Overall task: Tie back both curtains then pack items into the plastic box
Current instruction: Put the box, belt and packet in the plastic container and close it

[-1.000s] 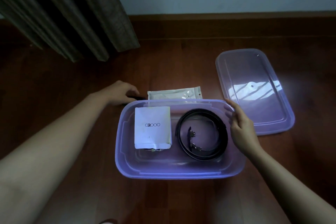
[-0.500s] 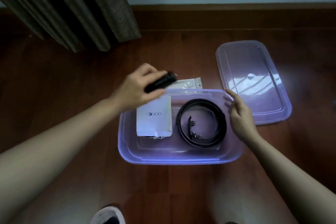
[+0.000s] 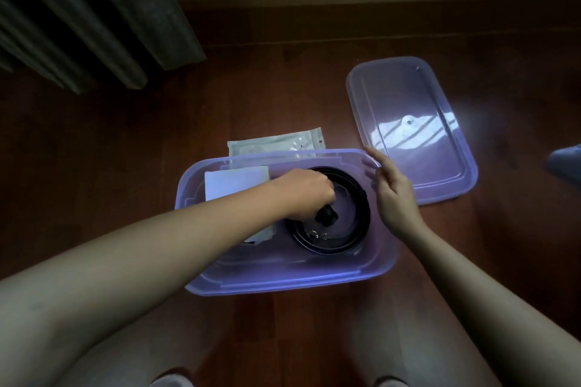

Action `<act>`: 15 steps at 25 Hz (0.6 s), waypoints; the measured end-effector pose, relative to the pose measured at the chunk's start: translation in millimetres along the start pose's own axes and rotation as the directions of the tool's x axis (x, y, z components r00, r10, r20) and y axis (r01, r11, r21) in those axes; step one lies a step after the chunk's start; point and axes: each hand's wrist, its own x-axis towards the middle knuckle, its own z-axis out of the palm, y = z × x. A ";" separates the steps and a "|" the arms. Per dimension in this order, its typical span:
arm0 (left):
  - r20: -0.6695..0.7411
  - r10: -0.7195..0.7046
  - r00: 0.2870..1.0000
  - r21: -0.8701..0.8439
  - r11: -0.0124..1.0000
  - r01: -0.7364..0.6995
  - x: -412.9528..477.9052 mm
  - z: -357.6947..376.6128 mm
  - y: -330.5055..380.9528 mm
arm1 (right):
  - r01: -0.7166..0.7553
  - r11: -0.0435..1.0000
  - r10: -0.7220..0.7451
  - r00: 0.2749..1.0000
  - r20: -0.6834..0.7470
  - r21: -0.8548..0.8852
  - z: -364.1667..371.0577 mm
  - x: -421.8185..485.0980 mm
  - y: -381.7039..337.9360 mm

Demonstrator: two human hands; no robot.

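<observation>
Packing step: the left hand [image 3: 306, 195] pinches a small black cylinder [image 3: 327, 216] inside the translucent purple plastic box [image 3: 283, 284], within the coiled black belt [image 3: 361, 198]. The right hand [image 3: 394, 195], fingers straight, steadies its right rim. Next, likely: let go, then fetch the silvery pouch [image 3: 276, 144] from the floor [image 3: 125, 166] beyond the far rim.

Bare forearms run to the left hand [image 3: 309, 195] and right hand [image 3: 393, 198]; 2 pale shoe toes [image 3: 171, 382] show below.
</observation>
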 end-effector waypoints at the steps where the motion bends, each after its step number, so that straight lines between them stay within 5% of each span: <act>1: -0.019 0.034 0.999 -0.074 0.997 -0.035 -0.2 1.8 -1.6 | 0.002 1.000 -0.002 1.000 -0.001 0.001 0.0 -0.4 0.1; 3: -0.278 0.095 0.956 -0.246 0.955 -0.166 -3.9 -1.8 -8.0 | 0.005 1.000 -0.005 1.000 -0.001 0.025 -0.4 -1.5 -1.0; 5: -0.593 -0.125 0.795 -0.461 0.863 -0.208 -5.7 -12.4 -27.9 | 0.011 0.999 -0.011 1.000 0.005 0.037 0.3 -2.2 -2.7; 6: -0.619 -0.264 0.740 -0.535 0.831 -0.150 -5.7 -19.5 -43.3 | 0.013 0.999 -0.013 1.000 0.006 0.035 0.6 -1.7 -2.6; 9: -0.313 -0.492 0.812 -0.561 0.786 0.260 -5.4 -19.4 -96.0 | 0.017 0.999 -0.017 1.000 0.001 0.047 0.6 -1.0 -0.9; 12: 0.100 -0.526 0.844 -0.395 0.758 0.519 -7.4 3.4 -120.9 | 0.012 0.999 -0.012 1.000 -0.002 0.047 0.2 -0.6 1.8; 15: 0.032 -0.540 0.841 -0.412 0.760 0.503 -7.5 10.5 -124.5 | 0.025 0.999 -0.025 1.000 -0.005 0.038 1.7 0.0 0.8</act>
